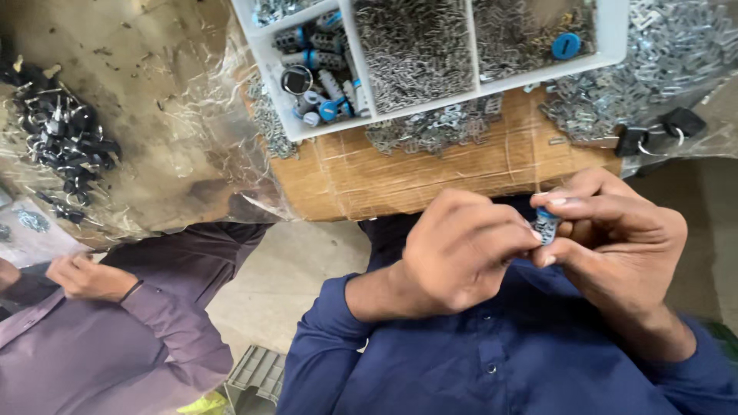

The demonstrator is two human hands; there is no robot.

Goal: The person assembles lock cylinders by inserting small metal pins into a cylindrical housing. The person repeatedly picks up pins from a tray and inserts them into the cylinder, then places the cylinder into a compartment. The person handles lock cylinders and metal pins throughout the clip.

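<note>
Below the cardboard worktop (430, 173), left hand (453, 253) and right hand (615, 238) pinch a small cylinder (546, 225) between them.

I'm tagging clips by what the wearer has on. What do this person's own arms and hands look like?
Both arms are in long dark blue sleeves of a buttoned shirt, creased at the elbows and pushed back above the wrists. The left hand and right hand are bare: no gloves, rings, watch or bands visible. The purple sleeve at lower left belongs to another person.

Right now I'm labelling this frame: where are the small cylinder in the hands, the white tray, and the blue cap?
small cylinder (546, 226), head view, its grey side.
white tray (415, 103), head view, front rim.
blue cap (566, 45), head view, its top face.
</note>
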